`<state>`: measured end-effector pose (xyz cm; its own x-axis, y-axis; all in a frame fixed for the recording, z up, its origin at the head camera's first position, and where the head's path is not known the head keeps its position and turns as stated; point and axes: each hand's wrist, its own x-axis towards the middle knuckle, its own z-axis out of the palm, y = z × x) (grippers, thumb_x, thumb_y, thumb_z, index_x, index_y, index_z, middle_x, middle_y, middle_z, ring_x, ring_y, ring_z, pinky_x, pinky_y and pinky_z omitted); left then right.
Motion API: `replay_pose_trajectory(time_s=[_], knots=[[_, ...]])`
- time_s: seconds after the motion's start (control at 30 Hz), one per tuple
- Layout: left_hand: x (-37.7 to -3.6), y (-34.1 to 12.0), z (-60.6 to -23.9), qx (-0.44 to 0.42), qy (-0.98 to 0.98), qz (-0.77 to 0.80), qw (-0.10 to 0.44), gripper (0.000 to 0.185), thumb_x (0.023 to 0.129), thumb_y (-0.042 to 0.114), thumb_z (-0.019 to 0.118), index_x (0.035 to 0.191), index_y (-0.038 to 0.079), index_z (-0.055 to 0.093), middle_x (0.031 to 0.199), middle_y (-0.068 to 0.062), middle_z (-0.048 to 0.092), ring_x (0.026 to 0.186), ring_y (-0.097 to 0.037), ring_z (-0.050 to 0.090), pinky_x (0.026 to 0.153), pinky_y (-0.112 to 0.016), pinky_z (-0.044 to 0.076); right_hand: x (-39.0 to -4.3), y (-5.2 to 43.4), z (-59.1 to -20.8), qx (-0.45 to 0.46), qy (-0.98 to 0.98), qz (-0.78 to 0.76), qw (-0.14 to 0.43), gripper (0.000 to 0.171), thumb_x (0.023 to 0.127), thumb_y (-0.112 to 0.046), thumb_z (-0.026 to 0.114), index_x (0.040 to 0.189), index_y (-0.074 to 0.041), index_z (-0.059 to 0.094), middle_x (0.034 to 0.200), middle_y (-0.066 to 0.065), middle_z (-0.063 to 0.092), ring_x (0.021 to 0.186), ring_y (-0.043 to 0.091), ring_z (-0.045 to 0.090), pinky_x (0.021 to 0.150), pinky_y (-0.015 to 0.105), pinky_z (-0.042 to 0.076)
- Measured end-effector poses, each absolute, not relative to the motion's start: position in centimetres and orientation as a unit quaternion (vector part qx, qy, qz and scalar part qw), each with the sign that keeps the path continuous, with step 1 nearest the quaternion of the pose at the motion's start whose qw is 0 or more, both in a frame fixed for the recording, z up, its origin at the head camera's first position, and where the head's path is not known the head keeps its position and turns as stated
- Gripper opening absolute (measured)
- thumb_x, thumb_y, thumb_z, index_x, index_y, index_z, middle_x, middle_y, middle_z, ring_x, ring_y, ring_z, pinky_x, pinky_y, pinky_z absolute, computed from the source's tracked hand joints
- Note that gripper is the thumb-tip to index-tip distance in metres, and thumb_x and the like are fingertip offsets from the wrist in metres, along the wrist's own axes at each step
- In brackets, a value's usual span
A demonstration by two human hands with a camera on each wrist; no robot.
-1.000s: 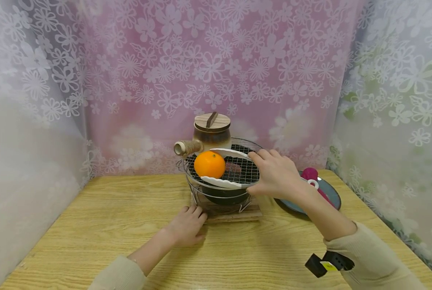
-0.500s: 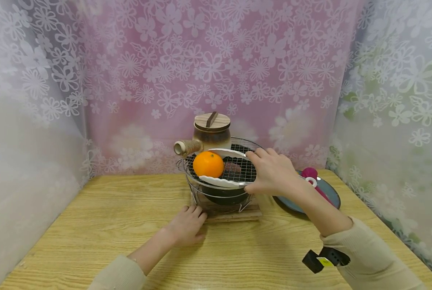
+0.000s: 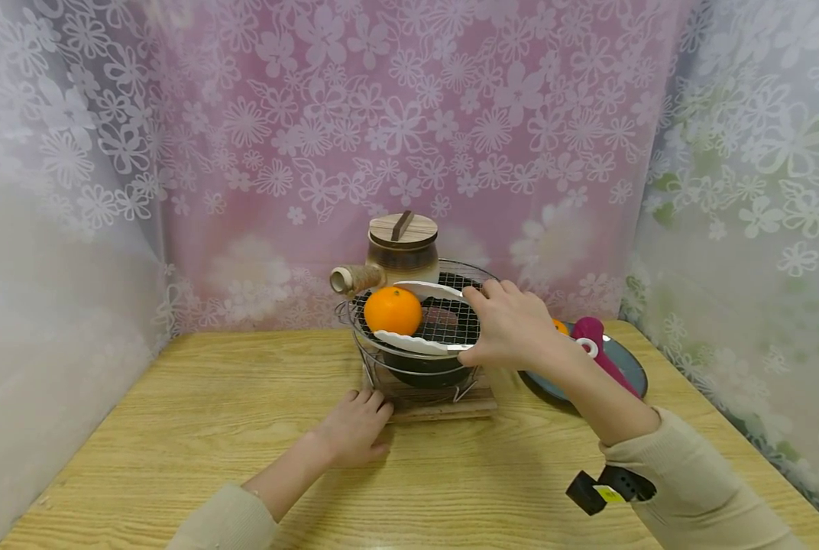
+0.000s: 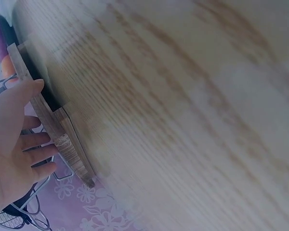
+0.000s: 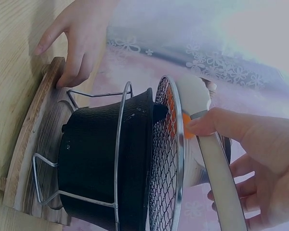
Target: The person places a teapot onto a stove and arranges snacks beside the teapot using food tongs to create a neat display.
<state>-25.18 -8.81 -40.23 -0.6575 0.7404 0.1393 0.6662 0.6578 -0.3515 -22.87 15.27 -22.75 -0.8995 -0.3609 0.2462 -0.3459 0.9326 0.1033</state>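
My right hand (image 3: 513, 325) holds a pair of white tongs (image 3: 412, 344) over the round wire grill mesh (image 3: 461, 325). Thumb and fingers lie on opposite arms of the tongs, which are spread, their tips on either side of an orange (image 3: 393, 311). The orange sits at the mesh's left part; whether the tongs touch it I cannot tell. Beneath is a black stove bowl (image 5: 103, 161) in a wire stand, on a wooden board (image 3: 444, 412). My left hand (image 3: 354, 429) rests at the board's front left corner, fingertips touching it, thumb extended.
A lidded pot (image 3: 403, 252) with a twine-wrapped handle stands at the grill's back left. To the right, a dark plate (image 3: 632, 367) bears a magenta utensil (image 3: 609, 363) with a white ring, and a partly hidden orange fruit (image 3: 560, 326). Floral curtains enclose the wooden table (image 3: 244, 397).
My right hand and the tongs have shifted slightly left, and the orange has moved slightly left with them. More of the plate's contents now shows. The left hand has stayed still.
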Motion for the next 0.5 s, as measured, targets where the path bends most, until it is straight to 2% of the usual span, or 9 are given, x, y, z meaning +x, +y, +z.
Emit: replay_pose_trajectory(time_s=[0.5], knots=[[-25.19,-8.84,-40.33,-0.391,-0.898,0.141,0.145,0.051,0.082,0.052,0.060,0.109,0.009,0.055,0.103,-0.007,0.050,0.096,-0.024,0.049,0.079,-0.035,0.040,-22.84,15.10,-22.71,0.177,-0.977,-0.021,0.114,0.087,0.066,-0.049,0.071,0.136,-0.003,0.044,0.118,0.018,0.049,0.102,0.032,0.046,0.073,0.045,0.046]])
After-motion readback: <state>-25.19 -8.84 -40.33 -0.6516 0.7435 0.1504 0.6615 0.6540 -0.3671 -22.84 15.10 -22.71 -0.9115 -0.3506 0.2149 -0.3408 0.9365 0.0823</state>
